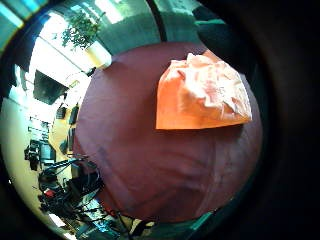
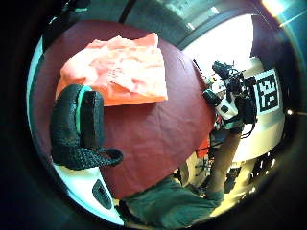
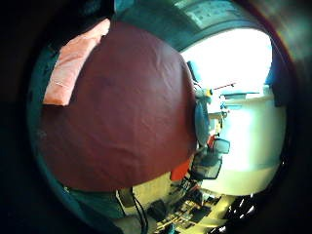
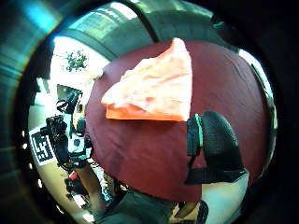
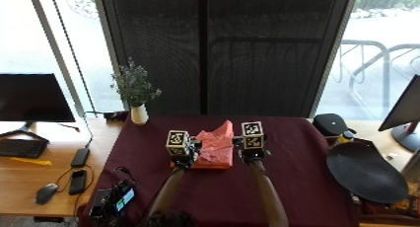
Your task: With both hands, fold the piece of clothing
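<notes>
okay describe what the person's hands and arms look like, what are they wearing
Both the left hand and the right hand wear black knit gloves; in the palm views a gloved thumb shows a teal strip and a white plastic piece at its base. The forearms are bare, with no sleeves showing.

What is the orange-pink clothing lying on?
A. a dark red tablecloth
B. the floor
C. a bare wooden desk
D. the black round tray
A: in the outside view the clothing lies bunched on the dark red tablecloth, between the left hand and the right hand.
</notes>
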Available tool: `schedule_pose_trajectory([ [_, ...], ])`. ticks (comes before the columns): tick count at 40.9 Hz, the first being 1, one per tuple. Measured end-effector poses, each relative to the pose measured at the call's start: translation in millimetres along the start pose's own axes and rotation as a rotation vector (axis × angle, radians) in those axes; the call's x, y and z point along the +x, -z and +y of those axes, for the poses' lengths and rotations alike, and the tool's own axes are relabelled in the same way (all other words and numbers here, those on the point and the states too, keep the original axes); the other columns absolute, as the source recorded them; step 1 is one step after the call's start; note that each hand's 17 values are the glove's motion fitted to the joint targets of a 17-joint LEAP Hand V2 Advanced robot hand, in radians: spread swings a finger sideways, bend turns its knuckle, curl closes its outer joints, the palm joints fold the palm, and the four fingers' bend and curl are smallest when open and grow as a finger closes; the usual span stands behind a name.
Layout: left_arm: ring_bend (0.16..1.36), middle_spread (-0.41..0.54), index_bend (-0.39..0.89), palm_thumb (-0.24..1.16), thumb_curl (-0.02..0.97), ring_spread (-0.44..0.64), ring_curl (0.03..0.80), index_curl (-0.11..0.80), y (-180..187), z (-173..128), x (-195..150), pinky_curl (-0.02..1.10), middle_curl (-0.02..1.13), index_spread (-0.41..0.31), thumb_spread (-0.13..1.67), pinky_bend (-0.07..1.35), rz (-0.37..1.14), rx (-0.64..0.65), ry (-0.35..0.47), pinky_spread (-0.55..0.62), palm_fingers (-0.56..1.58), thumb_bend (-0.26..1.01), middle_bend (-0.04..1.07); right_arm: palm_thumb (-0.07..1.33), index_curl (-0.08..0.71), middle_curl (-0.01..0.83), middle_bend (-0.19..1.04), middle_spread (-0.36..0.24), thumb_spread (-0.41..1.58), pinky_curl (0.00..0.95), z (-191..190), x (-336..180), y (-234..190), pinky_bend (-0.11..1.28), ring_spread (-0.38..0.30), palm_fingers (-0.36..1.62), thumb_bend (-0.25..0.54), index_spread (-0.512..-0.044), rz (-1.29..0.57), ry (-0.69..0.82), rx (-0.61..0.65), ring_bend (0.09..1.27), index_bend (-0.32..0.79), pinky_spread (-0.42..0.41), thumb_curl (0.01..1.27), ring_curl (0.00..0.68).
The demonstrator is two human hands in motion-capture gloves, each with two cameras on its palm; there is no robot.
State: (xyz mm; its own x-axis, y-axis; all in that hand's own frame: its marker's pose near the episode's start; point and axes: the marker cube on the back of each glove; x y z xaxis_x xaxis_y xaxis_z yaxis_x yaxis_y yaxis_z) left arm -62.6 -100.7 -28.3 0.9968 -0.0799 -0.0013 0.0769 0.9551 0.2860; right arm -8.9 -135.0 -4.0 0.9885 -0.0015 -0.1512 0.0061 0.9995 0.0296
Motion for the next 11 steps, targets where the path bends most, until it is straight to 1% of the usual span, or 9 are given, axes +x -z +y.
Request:
schedule_pose_trajectory([
  [1, 0.42, -0.042, 0.14, 0.29, 0.259, 0.12, 0.35, 0.394, -2.6, 5.5, 6.0, 0.35, 0.42, -0.138, 1.36, 0.27, 0.024, -0.056, -0.008, 0.27, 0.51, 0.08, 0.18, 0.76, 0.356, 0.348, 0.3, -0.07, 1.28, 0.297, 2.9, 4.4, 3.5, 0.47, 0.015, 0.28, -0.024, -0.339, 0.001, -0.007, -0.002, 0.17, 0.26, 0.197, 0.45, 0.264],
  [3, 0.42, -0.039, 0.13, 0.3, 0.261, 0.12, 0.351, 0.387, -5.4, 9.5, 13.7, 0.35, 0.42, -0.135, 1.36, 0.27, 0.036, -0.103, -0.019, 0.27, 0.5, 0.08, 0.19, 0.75, 0.359, 0.346, 0.28, -0.072, 1.29, 0.301, 7.6, 11.4, 9.9, 0.48, 0.028, 0.29, -0.021, -0.339, -0.012, -0.01, 0.005, 0.17, 0.25, 0.209, 0.45, 0.264],
  [8, 0.44, -0.036, 0.12, 0.32, 0.266, 0.13, 0.354, 0.372, -10.8, 5.3, 21.3, 0.35, 0.42, -0.125, 1.36, 0.27, -0.005, -0.099, -0.026, 0.29, 0.48, 0.08, 0.19, 0.73, 0.364, 0.344, 0.24, -0.072, 1.3, 0.303, 17.8, 21.9, 25.5, 0.47, 0.057, 0.3, -0.015, -0.34, -0.12, 0.009, 0.076, 0.18, 0.22, 0.228, 0.44, 0.261],
  [11, 0.44, -0.034, 0.13, 0.33, 0.267, 0.13, 0.354, 0.365, -8.6, 7.6, 23.0, 0.36, 0.42, -0.123, 1.36, 0.27, -0.01, -0.107, -0.021, 0.29, 0.48, 0.07, 0.2, 0.73, 0.363, 0.339, 0.21, -0.072, 1.3, 0.304, 16.7, 23.9, 25.5, 0.46, 0.065, 0.34, -0.013, -0.339, -0.159, 0.013, 0.107, 0.21, 0.19, 0.233, 0.44, 0.269],
])
